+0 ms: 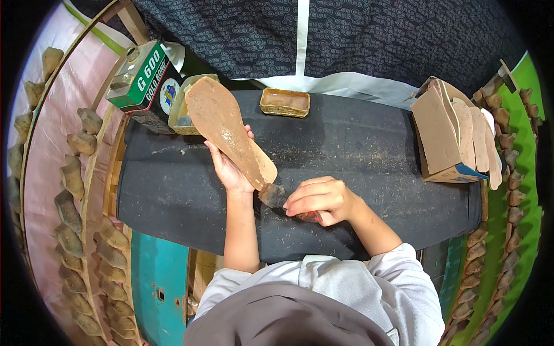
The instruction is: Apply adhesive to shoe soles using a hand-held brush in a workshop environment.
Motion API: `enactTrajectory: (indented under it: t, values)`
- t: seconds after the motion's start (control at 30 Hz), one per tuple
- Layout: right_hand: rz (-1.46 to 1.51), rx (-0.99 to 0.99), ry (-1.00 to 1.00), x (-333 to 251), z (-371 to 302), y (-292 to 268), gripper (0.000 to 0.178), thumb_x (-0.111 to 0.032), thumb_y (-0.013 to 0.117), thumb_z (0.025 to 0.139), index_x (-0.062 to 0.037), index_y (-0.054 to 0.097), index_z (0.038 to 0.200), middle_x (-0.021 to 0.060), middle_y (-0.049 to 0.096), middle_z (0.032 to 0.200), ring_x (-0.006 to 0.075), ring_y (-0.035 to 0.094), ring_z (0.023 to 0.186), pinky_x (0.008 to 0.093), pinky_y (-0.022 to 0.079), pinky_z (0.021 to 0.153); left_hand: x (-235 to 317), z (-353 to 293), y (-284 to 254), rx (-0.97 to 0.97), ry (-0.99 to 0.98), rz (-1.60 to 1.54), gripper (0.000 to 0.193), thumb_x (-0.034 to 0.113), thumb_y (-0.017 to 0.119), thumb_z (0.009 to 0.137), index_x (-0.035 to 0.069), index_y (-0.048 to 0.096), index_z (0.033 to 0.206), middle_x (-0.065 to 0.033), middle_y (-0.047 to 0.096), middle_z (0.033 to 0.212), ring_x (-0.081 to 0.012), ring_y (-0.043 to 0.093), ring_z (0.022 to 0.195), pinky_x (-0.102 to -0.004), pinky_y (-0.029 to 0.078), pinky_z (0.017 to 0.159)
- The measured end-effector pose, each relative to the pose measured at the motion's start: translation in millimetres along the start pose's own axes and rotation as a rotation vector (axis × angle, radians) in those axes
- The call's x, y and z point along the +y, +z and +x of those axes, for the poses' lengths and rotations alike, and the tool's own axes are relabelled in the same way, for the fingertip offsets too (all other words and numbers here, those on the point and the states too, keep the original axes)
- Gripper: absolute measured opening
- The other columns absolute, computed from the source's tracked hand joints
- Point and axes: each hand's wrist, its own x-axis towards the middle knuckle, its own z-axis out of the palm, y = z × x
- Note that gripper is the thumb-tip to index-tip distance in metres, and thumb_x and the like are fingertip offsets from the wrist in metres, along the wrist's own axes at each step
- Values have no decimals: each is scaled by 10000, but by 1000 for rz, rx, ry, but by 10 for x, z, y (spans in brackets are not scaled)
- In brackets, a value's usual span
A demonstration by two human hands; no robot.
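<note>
My left hand (232, 173) holds a brown shoe insole (222, 115) from beneath, tilted over the left half of the table. Most of its upper face looks coated and darker, with a shiny wet patch in the middle; a paler tan strip shows along the end nearest me. In my right hand (324, 199) is a brush (271, 196) with dark, clumped bristles and some red at its handle, mostly covered by my fingers. The bristles are at the near end of the insole; whether they touch it I cannot tell.
Behind the insole stand a green and black metal can (141, 86) and an open yellowish container (180, 118). A small rectangular tray (285, 104) sits at the back. To the right, a cardboard box (441, 138) holds several insoles. Racks of shoe lasts (70, 179) flank the dark, crumb-strewn table (358, 144).
</note>
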Motion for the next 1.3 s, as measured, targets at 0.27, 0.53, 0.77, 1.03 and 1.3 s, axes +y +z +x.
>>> enactTrajectory:
  t: [0.27,0.53,0.77,1.03,1.3]
  values:
    - [-147,113,-3,45,70,-102,142,-21,630,664,-12,674,799,123,665,829,242,654,710,324,526,625,-6,26,-100,-73,-99,-103,613,523,337,931,30,399,1291,-228,538,1133,-294,592,956,-369,511,828]
    - [-44,-42,28,-18,143,-168,339,6,512,511,5,667,812,137,658,821,272,641,693,328,530,626,-66,17,-23,32,-133,23,635,530,346,924,13,405,1288,-239,542,1148,-303,587,978,-388,506,854]
    - [-244,121,-58,102,194,-220,339,35,645,538,-43,655,868,88,646,906,252,624,749,326,513,662,-62,-42,54,21,-194,85,677,559,336,915,1,372,1297,-220,534,1146,-281,566,1006,-375,488,865]
    - [-112,36,-36,63,137,-185,141,-9,614,653,-1,671,782,120,664,786,239,649,660,314,518,594,-27,21,-19,74,-97,26,666,560,314,920,24,370,1311,-221,530,1153,-277,563,1012,-372,482,872]
    - [-114,274,-10,121,160,-178,255,40,572,614,-30,663,841,119,659,859,258,645,763,329,521,689,-12,-5,2,31,-162,-18,648,549,327,923,21,394,1292,-217,538,1136,-274,571,986,-362,496,848]
